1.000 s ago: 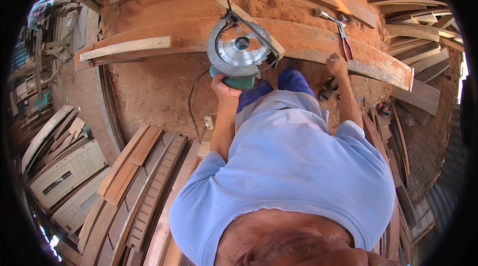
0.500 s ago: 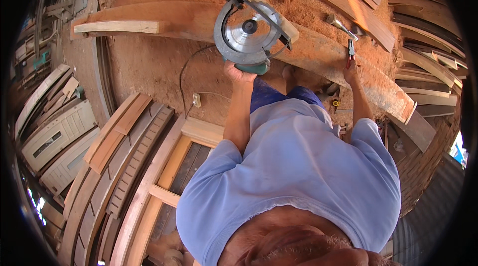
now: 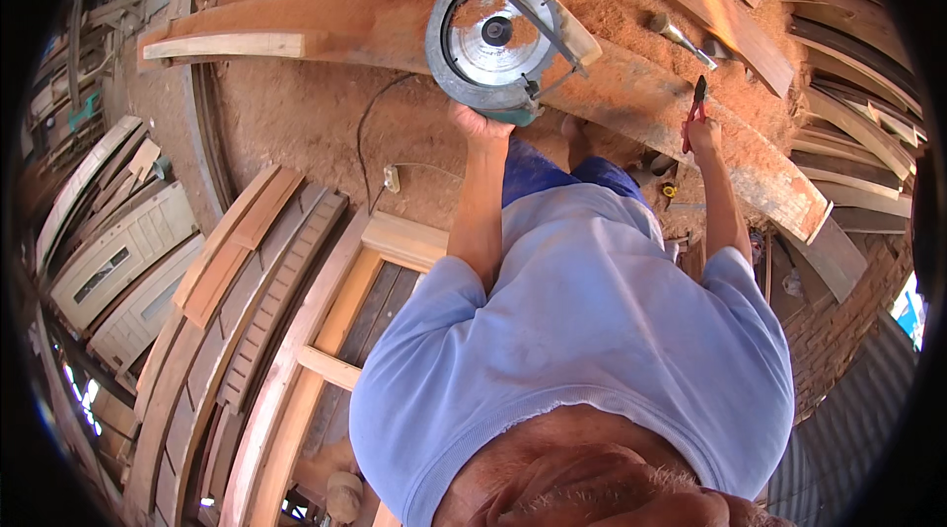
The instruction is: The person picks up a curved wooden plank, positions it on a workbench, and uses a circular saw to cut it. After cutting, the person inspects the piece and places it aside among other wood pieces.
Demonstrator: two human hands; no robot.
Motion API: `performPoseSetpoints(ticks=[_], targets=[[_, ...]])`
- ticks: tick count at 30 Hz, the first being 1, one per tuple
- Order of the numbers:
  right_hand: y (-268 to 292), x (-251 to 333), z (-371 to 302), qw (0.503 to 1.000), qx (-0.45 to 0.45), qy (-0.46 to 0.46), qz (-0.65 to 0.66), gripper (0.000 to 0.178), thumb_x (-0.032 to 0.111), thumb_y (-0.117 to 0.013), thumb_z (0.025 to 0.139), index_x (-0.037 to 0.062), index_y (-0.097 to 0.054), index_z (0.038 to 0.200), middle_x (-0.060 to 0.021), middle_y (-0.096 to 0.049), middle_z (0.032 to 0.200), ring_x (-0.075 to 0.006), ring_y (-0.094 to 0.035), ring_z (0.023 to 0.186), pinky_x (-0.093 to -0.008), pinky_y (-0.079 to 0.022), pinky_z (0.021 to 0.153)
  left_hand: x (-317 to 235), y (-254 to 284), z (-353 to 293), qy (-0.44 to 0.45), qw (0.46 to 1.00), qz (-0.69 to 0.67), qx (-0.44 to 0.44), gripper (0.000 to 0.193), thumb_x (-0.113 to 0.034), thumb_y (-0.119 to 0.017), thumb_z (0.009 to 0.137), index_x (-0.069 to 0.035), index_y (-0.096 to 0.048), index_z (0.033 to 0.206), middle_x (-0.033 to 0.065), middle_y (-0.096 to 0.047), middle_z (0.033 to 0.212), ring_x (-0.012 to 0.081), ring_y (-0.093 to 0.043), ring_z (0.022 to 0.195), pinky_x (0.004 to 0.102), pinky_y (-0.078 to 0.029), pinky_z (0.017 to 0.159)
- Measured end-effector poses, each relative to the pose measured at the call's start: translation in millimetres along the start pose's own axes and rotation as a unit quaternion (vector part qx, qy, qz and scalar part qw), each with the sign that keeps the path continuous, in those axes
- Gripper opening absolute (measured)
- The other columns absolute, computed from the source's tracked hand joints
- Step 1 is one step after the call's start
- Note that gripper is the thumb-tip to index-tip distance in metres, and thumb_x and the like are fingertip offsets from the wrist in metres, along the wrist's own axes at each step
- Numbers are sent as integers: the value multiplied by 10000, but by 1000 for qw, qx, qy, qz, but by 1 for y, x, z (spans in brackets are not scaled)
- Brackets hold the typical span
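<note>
My left hand (image 3: pixel 481 123) is closed round the green body of a circular saw (image 3: pixel 490 54), partly hidden behind the machine. Its round metal blade and grey guard face up, and a wooden strip (image 3: pixel 538 4) lies along its base plate. Out to the right, my right hand (image 3: pixel 703 136) grips red-handled pliers (image 3: pixel 696 111), whose dark jaws point away from me over the long sawdust-covered beam (image 3: pixel 631 98). A hammer-like tool with a metal shaft (image 3: pixel 688 42) rests on the sawdust just beyond the pliers.
A pale wood strip (image 3: pixel 225 46) lies on the beam's left part. Planks and panels (image 3: pixel 207 281) lean at the left beside a wooden frame (image 3: pixel 330 367). More boards (image 3: pixel 858 147) are stacked at the right. A dark cable (image 3: pixel 363 138) runs across the dusty ground.
The pliers have turned in my right hand, so their handles now show beside the fingers. The saw has tilted slightly and stays in my left hand.
</note>
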State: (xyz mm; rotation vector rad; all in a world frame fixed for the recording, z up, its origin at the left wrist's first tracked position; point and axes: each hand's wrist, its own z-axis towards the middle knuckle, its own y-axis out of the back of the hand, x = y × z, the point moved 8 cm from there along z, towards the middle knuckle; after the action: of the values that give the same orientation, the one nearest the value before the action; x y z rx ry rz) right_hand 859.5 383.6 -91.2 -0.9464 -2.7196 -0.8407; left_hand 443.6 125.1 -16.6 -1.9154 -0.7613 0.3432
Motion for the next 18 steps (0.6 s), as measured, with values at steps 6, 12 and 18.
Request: performPoseSetpoints(ticks=[6, 12, 18], targets=[[-64, 69, -196, 830, 323, 33, 453, 508, -103, -489, 791, 11, -599, 1274, -248, -613, 1265, -376, -664, 1152, -512, -590, 868, -22, 33, -2, -47, 998, 33, -27, 438, -289, -613, 975, -9, -650, 1309, 178, -686, 1354, 362, -632, 1284, 581, -474, 1123], [-119, 110, -332, 690, 567, 8, 450, 534, -68, -565, 818, 5, -584, 1347, -315, -513, 1479, -399, -622, 1297, -567, -552, 1048, -13, 1, -1, -19, 999, -25, 19, 422, -232, -612, 951, 6, -646, 1297, 182, -684, 1354, 362, -642, 1271, 571, -484, 1117], [-151, 109, -357, 715, 603, -18, 353, 529, -36, -627, 842, 0, -558, 1366, -266, -532, 1485, -350, -633, 1290, -509, -580, 1014, -17, 6, -1, -7, 998, -62, 31, 408, -197, -630, 911, 7, -656, 1264, 191, -700, 1307, 364, -664, 1228, 573, -508, 1093]])
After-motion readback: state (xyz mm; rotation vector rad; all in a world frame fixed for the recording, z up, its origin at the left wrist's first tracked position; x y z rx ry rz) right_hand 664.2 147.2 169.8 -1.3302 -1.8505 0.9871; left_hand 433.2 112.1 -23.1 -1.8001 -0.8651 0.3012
